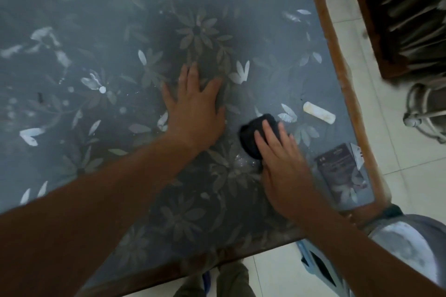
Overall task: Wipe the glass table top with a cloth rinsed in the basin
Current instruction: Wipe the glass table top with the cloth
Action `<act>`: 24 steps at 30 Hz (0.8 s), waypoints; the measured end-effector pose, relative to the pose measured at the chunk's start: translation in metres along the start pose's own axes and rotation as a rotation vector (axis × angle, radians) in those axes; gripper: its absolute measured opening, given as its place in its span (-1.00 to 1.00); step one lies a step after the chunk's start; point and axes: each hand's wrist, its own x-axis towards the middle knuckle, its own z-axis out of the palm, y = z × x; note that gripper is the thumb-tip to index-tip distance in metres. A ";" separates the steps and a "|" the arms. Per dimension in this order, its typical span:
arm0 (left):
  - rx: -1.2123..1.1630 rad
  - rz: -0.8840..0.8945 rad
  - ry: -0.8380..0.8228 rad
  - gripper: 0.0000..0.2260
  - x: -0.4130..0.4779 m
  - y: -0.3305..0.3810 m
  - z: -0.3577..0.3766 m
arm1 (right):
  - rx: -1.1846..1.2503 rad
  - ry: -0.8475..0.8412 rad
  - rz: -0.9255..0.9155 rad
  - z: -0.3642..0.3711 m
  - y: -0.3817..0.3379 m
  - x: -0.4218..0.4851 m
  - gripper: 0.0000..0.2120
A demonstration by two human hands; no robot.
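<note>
Step in hand: wiping is under way, by my reading; the right hand (284, 166) presses the dark cloth (255, 132) flat on the glass desk top (96, 19), near its right edge.
Right hand fingers: stretched out and held close together on top of the cloth, pressing down, not curled around it.
Left hand: the left hand (193, 108) lies palm down on the glass, fingers spread apart, holding nothing; it looks like a brace.
Cloth: a small, bunched dark wad, half covered by the right hand, touching the glass just beside the left hand.
Glass: a floral pattern shows through; a wet glint sits just below the cloth, and pale smears mark the far left.
Nearby things: a white cylindrical object (319, 112) lies near the cloth by the right edge; a dark printed card (340, 171) lies at the near right corner.
Basin: a grey basin (415, 243), as it seems, stands low beside the desk corner.
Next move: probably sweeping strokes toward the uncleaned left, steering round or lifting the cylinder and card.
</note>
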 end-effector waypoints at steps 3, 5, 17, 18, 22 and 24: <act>0.085 0.006 -0.028 -0.44 -0.055 -0.010 0.017 | -0.031 -0.002 0.007 0.001 0.004 0.002 -0.38; 0.101 0.015 -0.094 -0.36 -0.071 -0.022 0.027 | -0.025 -0.011 -0.004 0.001 0.002 0.003 -0.38; 0.179 0.020 -0.241 -0.25 -0.068 -0.027 0.031 | -0.018 0.022 0.022 0.011 -0.030 -0.010 -0.33; 0.180 0.020 -0.237 -0.25 -0.068 -0.027 0.031 | -0.012 -0.008 -0.015 0.011 -0.026 -0.013 -0.34; 0.174 0.036 -0.213 -0.26 -0.069 -0.028 0.034 | 0.018 0.062 0.072 -0.010 0.006 0.041 -0.36; 0.179 0.038 -0.192 -0.26 -0.069 -0.029 0.036 | 0.064 0.101 0.204 -0.013 0.006 0.056 -0.37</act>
